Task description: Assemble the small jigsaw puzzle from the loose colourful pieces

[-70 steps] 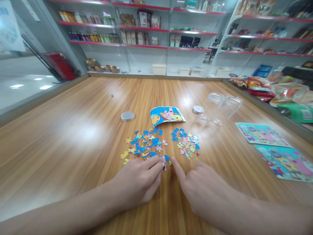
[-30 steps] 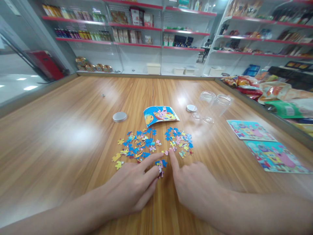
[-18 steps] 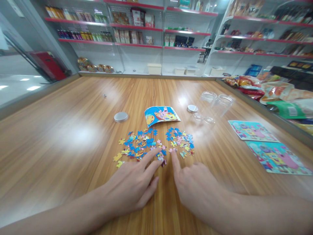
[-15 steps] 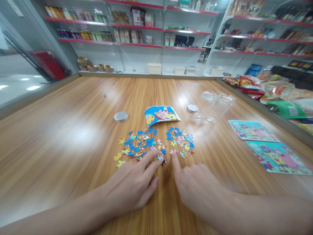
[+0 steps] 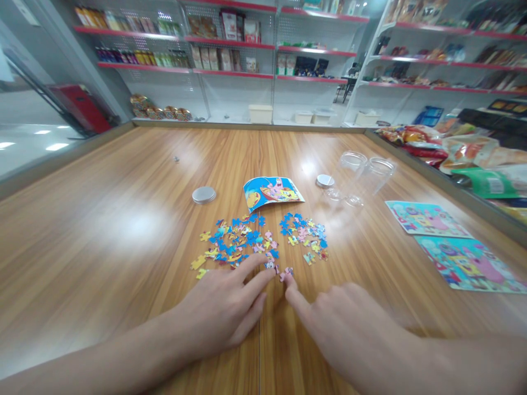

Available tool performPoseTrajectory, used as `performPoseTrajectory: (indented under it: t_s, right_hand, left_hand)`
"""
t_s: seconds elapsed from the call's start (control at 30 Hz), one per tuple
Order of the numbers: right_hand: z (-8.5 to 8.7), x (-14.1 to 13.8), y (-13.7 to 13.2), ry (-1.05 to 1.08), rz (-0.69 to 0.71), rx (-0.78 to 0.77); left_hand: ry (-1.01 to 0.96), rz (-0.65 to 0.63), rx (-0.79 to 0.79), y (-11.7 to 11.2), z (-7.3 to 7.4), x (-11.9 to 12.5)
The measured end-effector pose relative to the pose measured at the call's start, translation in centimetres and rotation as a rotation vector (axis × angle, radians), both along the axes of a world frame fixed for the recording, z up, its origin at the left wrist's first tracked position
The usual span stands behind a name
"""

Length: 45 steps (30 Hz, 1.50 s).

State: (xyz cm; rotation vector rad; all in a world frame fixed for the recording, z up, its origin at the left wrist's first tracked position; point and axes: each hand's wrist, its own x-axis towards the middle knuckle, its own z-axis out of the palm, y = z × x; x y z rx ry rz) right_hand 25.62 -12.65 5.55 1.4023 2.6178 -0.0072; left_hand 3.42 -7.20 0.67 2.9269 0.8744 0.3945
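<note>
A loose cluster of jigsaw pieces (image 5: pixel 239 237), mostly blue and yellow, lies in front of me. My left hand (image 5: pixel 230 302) rests at its near edge, fingers stretched and apart, the fingertips touching a joined bit of pieces (image 5: pixel 270 264). To the right of it, a pink jigsaw piece (image 5: pixel 287 272) lies flat under the index fingertip of my right hand (image 5: pixel 341 318). That index finger is extended while the other fingers curl back. A second, smaller group of pieces (image 5: pixel 303 232) sits beyond my right hand. Behind both groups stands a curved picture card (image 5: pixel 274 193).
Two silvery lids (image 5: pixel 203 195) (image 5: pixel 325 181) flank the card. Two clear jars (image 5: pixel 373 178) lie at the right, near two flat cartoon pictures (image 5: pixel 428 218) (image 5: pixel 469 263). Packaged goods (image 5: pixel 486 181) are past the table's right edge; shelves (image 5: pixel 230 44) stand behind.
My right index finger has drawn the pink piece toward me and slightly left, away from the right-hand group. My left hand has shifted only slightly, its fingertips a little further right.
</note>
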Motion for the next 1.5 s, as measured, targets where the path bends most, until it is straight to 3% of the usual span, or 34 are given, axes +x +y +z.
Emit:
performPoseTrajectory:
  t_s: [0.27,0.6,1.0,1.13,1.33,1.5]
  right_hand:
    - [1.9,1.1,-1.3,-0.118,0.045,0.066]
    - [-0.4,2.7,0.1,-0.261,0.169,0.056]
    - [1.6,2.4,-0.1,-0.135,0.199,0.047]
    - [0.7,2.4,0.2,-0.054,0.264,-0.007]
    - [0.1,1.9,1.3,0.028,0.182,0.008]
    - [-0.6,0.5,2.6,0.086,0.007,0.018]
  left_hand:
    - [-0.024,-0.067,0.005,0.3,-0.1,0.0]
    - [0.028,-0.148,-0.066,0.1,0.2,-0.2]
    - [0.051,-0.158,-0.094,0.0,0.2,-0.1]
    - [0.034,-0.147,-0.093,-0.1,0.3,-0.1]
    - [0.035,-0.123,-0.049,-0.2,0.4,-0.1]
    - [-0.002,-0.112,-0.031,-0.2,0.4,0.0]
